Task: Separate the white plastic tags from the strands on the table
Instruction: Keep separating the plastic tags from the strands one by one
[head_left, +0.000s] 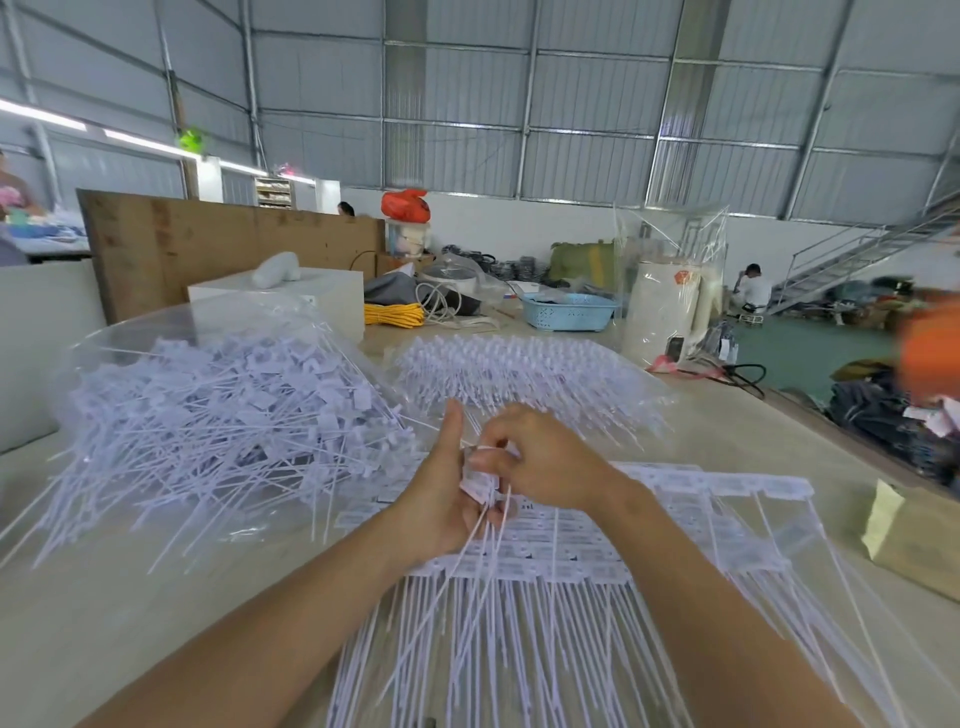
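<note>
Here, both hands are meeting above the pale surface (727, 441): the left hand (441, 499) is gripping a small bundle of white plastic tags (479, 480), thin white strands (483, 540) trailing toward the viewer, while the right hand (540, 457) is pinching the bundle's top. Joined tag strips (675, 499) are lying directly beneath, strands running lengthwise toward the body. Printing on the tags is too small to read.
</note>
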